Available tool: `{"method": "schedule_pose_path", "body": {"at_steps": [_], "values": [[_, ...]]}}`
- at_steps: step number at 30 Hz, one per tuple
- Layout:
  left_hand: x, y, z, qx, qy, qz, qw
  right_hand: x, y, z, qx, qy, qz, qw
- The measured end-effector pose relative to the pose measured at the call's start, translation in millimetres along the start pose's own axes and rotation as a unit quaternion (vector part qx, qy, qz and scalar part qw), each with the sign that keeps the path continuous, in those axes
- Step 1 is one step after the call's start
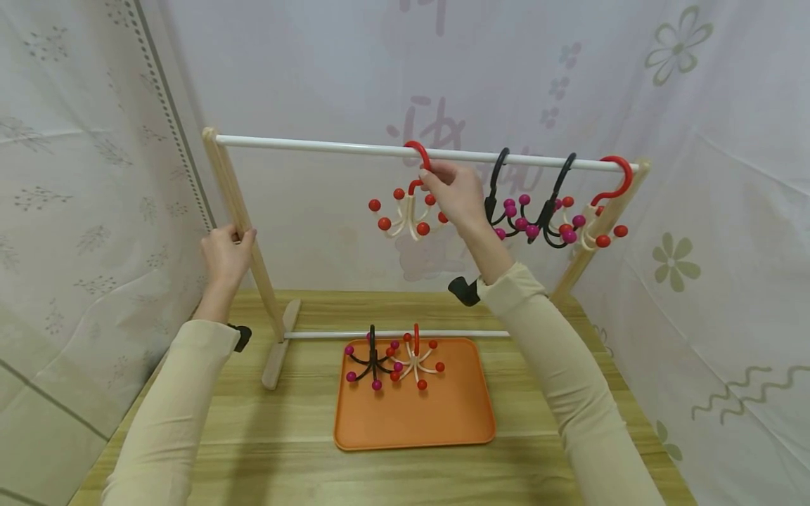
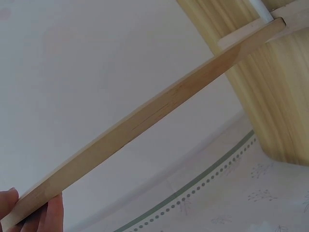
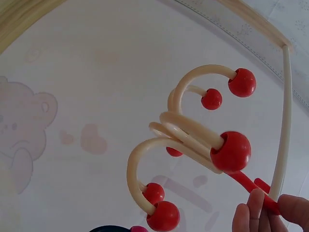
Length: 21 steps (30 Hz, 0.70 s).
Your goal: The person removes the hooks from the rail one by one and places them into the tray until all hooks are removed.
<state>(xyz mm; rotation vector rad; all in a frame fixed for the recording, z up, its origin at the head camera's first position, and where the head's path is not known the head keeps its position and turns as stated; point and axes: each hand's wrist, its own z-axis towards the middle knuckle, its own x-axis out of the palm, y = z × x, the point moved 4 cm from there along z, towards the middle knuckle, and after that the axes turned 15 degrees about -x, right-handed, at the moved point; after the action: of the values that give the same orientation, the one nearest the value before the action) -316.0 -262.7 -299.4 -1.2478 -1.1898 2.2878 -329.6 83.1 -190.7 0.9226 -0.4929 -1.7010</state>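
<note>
Red hook, cream arms, red balls on the tips: that's the hanger (image 1: 410, 209) the right hand (image 1: 457, 193) has, thumb and fingers pinching its hook, which arches over the white top rail (image 1: 316, 145) around the middle. Left hand (image 1: 226, 256) is over on the left wooden post (image 1: 259, 277), gripping it partway up, thumb on one side and fingers on the other. Further right on the rail you've got two black hangers (image 1: 545, 219) with magenta balls, then another cream one (image 1: 590, 223) with a red hook near the end. Can't tell if those black ones actually touch, their arms overlap from this angle. Down on the wood-grain worktop (image 1: 297, 464) there's an orange tray (image 1: 443, 414) with a black hanger (image 1: 373, 358) and a cream-and-red one (image 1: 415, 362) side by side toward the back, hooks pointing up.
</note>
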Motion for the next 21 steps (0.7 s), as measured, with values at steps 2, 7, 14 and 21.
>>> {"method": "schedule_pose_path", "body": {"at_steps": [2, 7, 14, 21], "values": [[0.7, 0.2, 0.0, 0.002, -0.005, -0.004, 1.0, -0.8, -0.3, -0.1, 0.0, -0.003, 0.001, 1.0], [0.8, 0.0, -0.3, -0.002, -0.002, -0.005, 1.0, -2.9, -0.9, 0.0, -0.01, -0.015, 0.024, 1.0], [-0.9, -0.9, -0.7, -0.008, 0.011, 0.003, 0.9999, -4.1, 9.1, -1.7, -0.04, -0.028, 0.062, 0.997], [-1.0, -1.4, -1.0, -0.005, 0.005, -0.002, 1.0, -0.5, 16.5, -9.4, -0.052, -0.015, 0.104, 0.993]]}}
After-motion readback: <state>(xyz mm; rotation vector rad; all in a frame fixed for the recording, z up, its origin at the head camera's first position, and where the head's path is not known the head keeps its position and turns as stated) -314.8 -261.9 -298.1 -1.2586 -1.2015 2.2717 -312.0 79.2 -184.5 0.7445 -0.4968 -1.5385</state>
